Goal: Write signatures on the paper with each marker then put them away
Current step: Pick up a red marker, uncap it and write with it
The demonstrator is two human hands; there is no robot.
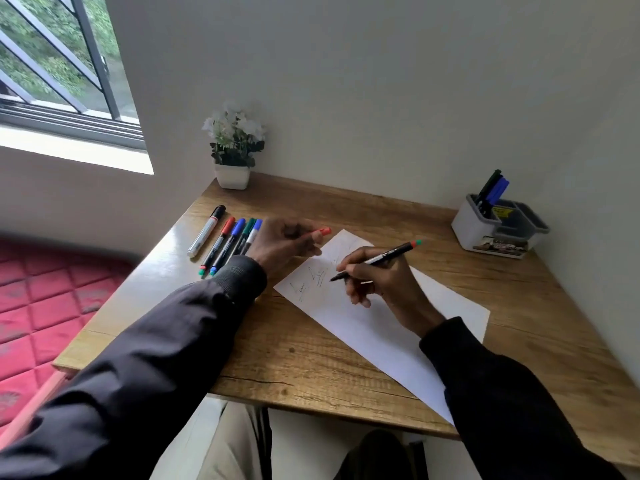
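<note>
While the left hand [284, 242] curls around a red cap [322, 232] at the corner of the paper [398, 334], the right hand [377, 278] pinches a marker [381, 258] tip-down on it between both hands, where light, steady strokes seem wisest.

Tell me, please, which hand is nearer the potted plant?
Left. The left hand lies in front of the potted plant; the right hand, over the paper, sits farther right.

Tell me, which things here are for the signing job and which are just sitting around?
For the job: paper, marker in the right hand, red cap in the left hand, row of markers, grey holder with stored markers.
Just sitting around: potted plant, window, red mattress.
</note>
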